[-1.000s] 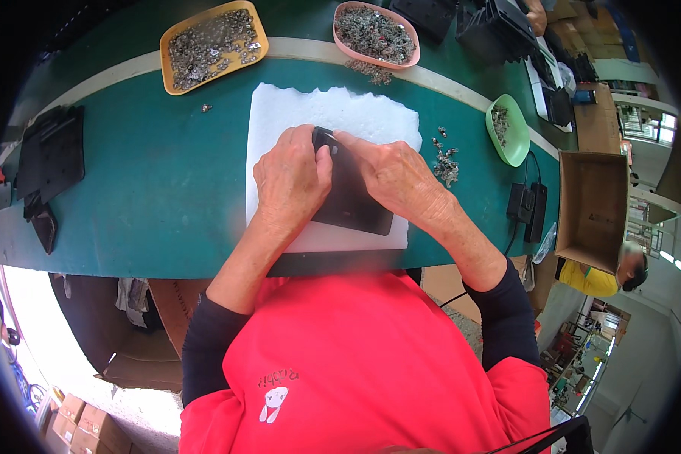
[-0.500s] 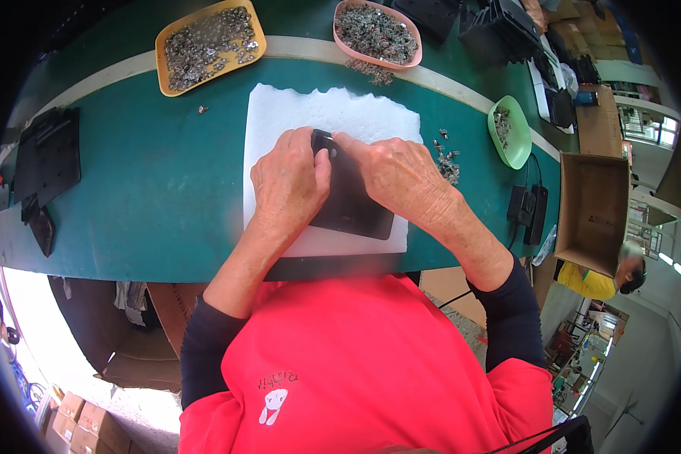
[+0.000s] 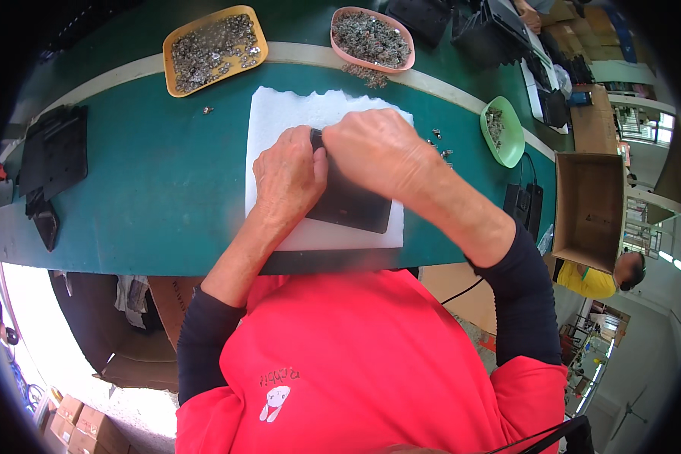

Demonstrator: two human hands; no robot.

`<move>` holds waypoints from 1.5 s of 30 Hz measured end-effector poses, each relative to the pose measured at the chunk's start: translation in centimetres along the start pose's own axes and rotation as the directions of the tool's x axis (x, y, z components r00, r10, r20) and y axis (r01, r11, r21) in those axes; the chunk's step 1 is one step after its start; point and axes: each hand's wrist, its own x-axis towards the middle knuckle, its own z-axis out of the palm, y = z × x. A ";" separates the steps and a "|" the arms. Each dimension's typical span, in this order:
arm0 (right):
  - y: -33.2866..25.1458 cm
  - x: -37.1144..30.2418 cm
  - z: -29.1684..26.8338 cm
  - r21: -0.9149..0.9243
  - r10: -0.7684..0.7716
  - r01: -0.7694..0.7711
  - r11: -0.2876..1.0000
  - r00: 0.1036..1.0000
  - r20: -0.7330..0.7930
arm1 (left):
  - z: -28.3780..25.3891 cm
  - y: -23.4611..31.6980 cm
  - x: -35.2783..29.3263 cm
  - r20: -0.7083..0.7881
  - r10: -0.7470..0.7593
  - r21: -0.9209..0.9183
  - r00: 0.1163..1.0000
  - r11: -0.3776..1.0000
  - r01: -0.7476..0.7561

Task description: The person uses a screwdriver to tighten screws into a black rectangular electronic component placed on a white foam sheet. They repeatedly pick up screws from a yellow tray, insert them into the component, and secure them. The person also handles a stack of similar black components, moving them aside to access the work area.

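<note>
A flat black plastic panel (image 3: 353, 204) lies tilted on a white foam sheet (image 3: 280, 110) in front of me. My left hand (image 3: 287, 170) is closed on the panel's left edge, thumb on top near the far corner. My right hand (image 3: 374, 147) is curled over that same far end, its fingers pinched together next to my left fingertips. Whatever the right fingers hold is hidden under the hand. Small metal parts (image 3: 437, 135) lie loose on the green table to the right of the foam, partly covered by my right wrist.
A yellow tray (image 3: 169, 72) and a pink tray (image 3: 412, 53) of small metal parts stand at the back, with a green bowl (image 3: 514, 136) at right. Black panels (image 3: 64, 151) lie at left. Black adapters (image 3: 536, 212) and a cardboard box (image 3: 590, 216) are on the right. Someone in yellow (image 3: 586, 280) is beyond.
My right hand has turned over and shifted up and left, its outstretched finger now curled in over the panel's far end. The left hand keeps its hold.
</note>
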 end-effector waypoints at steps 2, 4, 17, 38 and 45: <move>1.0 -0.2 -0.1 0.047 0.035 -0.037 0.998 0.998 0.046 | -0.2 0.3 0.1 0.013 -0.025 0.001 1.000 1.000 0.025; 0.7 -0.5 -0.4 0.062 0.142 -0.156 0.986 0.973 0.180 | -0.4 0.6 0.2 0.036 -0.074 0.013 0.997 0.997 0.073; -0.9 -0.1 -1.1 -0.035 0.089 -0.085 0.996 0.984 0.155 | -0.5 -0.1 0.5 0.038 -0.024 -0.030 0.999 0.999 0.025; 8.9 5.1 2.3 -0.177 0.003 -0.047 0.983 0.969 -0.245 | -4.5 0.7 3.2 0.338 0.245 0.080 0.909 0.955 -0.287; 9.9 6.4 3.4 -0.259 0.020 -0.044 0.965 0.995 -0.095 | -3.6 0.7 4.4 0.310 0.327 0.086 0.893 0.926 -0.368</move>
